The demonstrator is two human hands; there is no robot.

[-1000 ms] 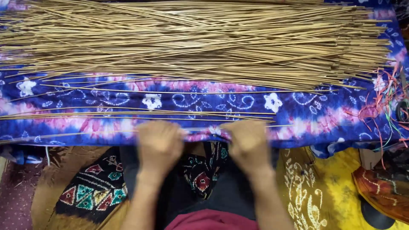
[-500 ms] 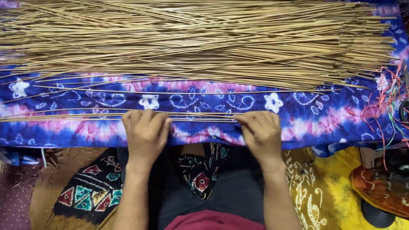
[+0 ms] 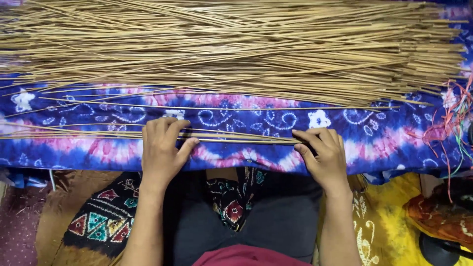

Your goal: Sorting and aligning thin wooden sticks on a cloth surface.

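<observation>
A small bunch of thin tan sticks [image 3: 236, 138] lies lengthwise on the blue, pink and white patterned cloth [image 3: 384, 138], close to me. My left hand [image 3: 161, 148] rests palm down over the bunch, fingers curled on the sticks. Further right, my right hand [image 3: 322, 153] presses on the sticks' right ends, fingers bent over them. Behind, a big loose pile of the same sticks [image 3: 236, 49] covers the far half of the cloth. A few stray sticks [image 3: 197, 106] lie between pile and bunch.
Coloured strings [image 3: 451, 118] hang at the cloth's right edge. Below the cloth are my lap in dark fabric [image 3: 276, 221], a black patterned textile [image 3: 103, 221] at left and yellow fabric [image 3: 389, 231] at right. An orange-red object [image 3: 438, 216] sits at lower right.
Both hands have slid forward onto the cloth and spread apart along the near bunch of sticks, left going left, right going right. The sticks now lie under the fingers.
</observation>
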